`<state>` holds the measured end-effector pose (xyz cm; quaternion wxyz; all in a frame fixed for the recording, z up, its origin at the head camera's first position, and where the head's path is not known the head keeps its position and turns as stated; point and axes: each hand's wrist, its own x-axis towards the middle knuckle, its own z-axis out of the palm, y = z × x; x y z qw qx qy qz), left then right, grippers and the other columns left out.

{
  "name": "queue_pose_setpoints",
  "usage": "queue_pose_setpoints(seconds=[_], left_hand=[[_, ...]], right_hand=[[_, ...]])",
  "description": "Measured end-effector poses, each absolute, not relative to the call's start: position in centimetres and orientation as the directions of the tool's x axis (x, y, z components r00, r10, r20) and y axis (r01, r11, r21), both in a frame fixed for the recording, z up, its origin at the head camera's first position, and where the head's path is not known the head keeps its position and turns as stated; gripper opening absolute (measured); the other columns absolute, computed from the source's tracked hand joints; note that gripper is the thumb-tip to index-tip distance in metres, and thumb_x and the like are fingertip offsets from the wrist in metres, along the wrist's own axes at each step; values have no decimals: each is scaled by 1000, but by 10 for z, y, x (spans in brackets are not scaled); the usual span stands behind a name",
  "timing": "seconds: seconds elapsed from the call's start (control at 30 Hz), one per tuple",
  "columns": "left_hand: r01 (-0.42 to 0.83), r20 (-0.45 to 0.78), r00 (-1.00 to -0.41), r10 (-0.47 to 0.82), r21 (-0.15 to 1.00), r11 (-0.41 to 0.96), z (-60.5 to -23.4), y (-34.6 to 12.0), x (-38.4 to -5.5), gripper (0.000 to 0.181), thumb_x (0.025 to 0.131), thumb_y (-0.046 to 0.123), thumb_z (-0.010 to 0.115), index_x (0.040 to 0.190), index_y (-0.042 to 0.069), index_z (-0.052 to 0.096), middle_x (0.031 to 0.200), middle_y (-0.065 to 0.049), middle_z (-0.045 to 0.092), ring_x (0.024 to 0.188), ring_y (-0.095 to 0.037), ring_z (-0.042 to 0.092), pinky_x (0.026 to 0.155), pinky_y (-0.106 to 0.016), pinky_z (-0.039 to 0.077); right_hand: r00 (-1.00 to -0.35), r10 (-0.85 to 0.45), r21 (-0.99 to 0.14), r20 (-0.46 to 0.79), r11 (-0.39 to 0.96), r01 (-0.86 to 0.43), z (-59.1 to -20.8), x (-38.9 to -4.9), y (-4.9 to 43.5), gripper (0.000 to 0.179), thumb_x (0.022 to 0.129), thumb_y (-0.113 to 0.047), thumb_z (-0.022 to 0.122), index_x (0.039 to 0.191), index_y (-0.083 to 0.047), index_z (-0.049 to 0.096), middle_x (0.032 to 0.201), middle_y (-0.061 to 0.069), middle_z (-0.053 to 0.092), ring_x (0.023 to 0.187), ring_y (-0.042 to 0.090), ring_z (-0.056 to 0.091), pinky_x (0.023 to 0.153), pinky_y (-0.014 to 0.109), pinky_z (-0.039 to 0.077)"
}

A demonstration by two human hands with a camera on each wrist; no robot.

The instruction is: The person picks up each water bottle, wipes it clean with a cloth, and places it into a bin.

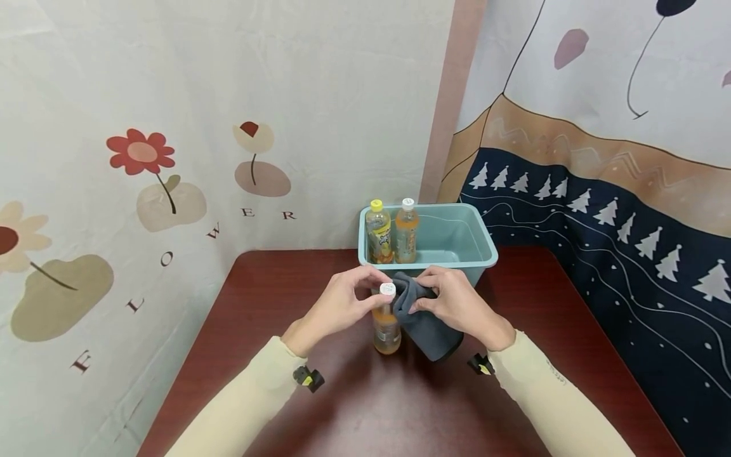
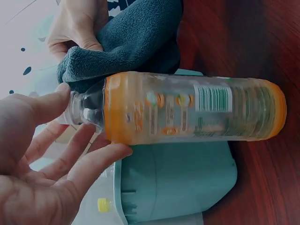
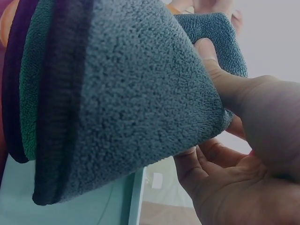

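My left hand [image 1: 342,299] holds a clear drink bottle [image 1: 387,333] by its white-capped neck. Orange bands and a barcode show on the bottle in the left wrist view, where thumb and fingers surround the neck. A dark grey towel [image 1: 432,335] hangs folded from my right hand [image 1: 459,303], pinched between thumb and fingers. Its bunched upper part touches the bottle near the neck and shoulder. Much of the right wrist view is filled by the towel's fuzzy surface [image 3: 136,89], which hides most of the bottle there.
Just behind the hands stands a light teal plastic bin [image 1: 485,255]. On its left side are a yellow-capped bottle [image 1: 379,236] and a white-capped orange bottle [image 1: 406,233], both upright. The dark red table [image 1: 257,304] meets a printed curtain [image 1: 325,95] at the back.
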<state>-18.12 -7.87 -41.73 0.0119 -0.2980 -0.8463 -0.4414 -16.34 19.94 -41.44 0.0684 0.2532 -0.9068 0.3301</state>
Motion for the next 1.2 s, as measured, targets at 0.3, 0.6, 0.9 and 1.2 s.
queue_pose_setpoints(seconds=[0.3, 0.6, 0.9, 1.2], left_hand=[[556, 312, -801, 512, 706, 439, -416, -81, -183, 37, 104, 22, 92, 140, 27, 86, 119, 2, 82, 107, -14, 76, 85, -26, 64], [549, 312, -794, 522, 737, 395, -417, -82, -184, 34, 104, 20, 92, 137, 23, 86, 122, 1, 85, 107, -14, 84, 88, -27, 69], [532, 292, -798, 526, 752, 390, -416, -81, -187, 27, 107, 24, 88, 134, 19, 86, 121, 2, 85, 104, -15, 82, 85, -28, 68], [525, 264, -788, 556, 759, 385, -419, -80, -188, 28, 109, 20, 86, 137, 17, 83, 128, 1, 84, 111, -14, 83, 90, -27, 68]], right_hand=[[-848, -445, -568, 287, 634, -525, -414, -166, 191, 39, 92, -15, 101, 129, -8, 90, 122, 5, 84, 111, 21, 78, 95, 42, 71], [-830, -500, -535, 248, 643, -548, -420, -169, 186, 39, 92, -16, 101, 127, -6, 90, 122, 6, 80, 111, 20, 75, 92, 38, 70], [-836, -519, -522, 180, 670, -528, -435, -175, 190, 27, 98, -10, 96, 124, -11, 91, 118, 6, 81, 110, 23, 79, 88, 35, 70], [-815, -573, -468, 86, 699, -541, -487, -181, 186, 13, 96, 3, 93, 96, -9, 88, 105, 9, 80, 97, 23, 79, 75, 28, 63]])
